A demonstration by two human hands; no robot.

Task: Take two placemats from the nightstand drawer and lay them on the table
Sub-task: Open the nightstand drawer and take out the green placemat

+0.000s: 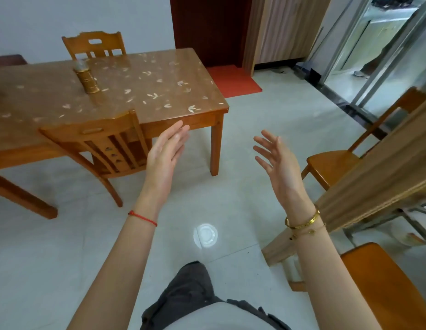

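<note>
Both the left hand [165,153] and right hand [277,158] are spread, empty; counter [159,91] at ten o'clock; she should first find the unseen nightstand.

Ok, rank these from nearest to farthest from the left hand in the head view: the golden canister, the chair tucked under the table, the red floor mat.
1. Tucked chair, just left of the left hand.
2. Golden canister, on the tabletop, farther left.
3. Red floor mat, by the dark door, beyond the table.
</note>
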